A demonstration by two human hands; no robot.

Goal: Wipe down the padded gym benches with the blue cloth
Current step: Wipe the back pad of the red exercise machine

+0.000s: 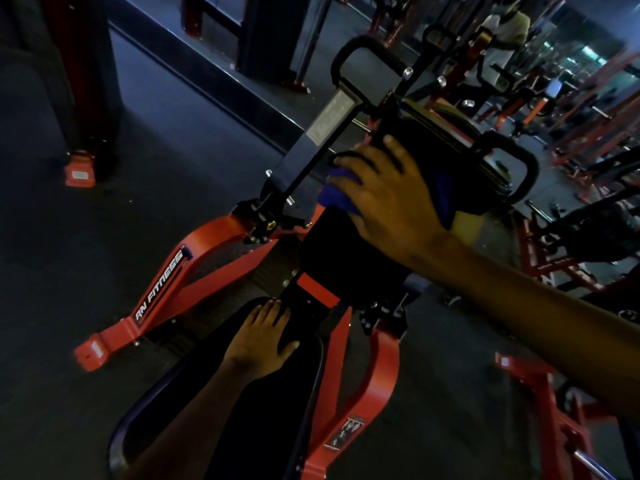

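Observation:
A black padded chest pad (349,251) stands upright on a red machine frame, and a black padded seat (242,410) lies below it near me. My right hand (384,199) presses the blue cloth (337,197) against the upper part of the chest pad, fingers spread over it. The cloth shows only at the hand's left edge and a strip at its right. My left hand (265,339) rests flat on the front end of the seat, fingers straight.
The machine's red legs (162,289) spread over the dark rubber floor. Black handles (360,53) and a dark arm rise behind the pad. More red gym frames (568,244) crowd the right side. A person (505,32) stands far back.

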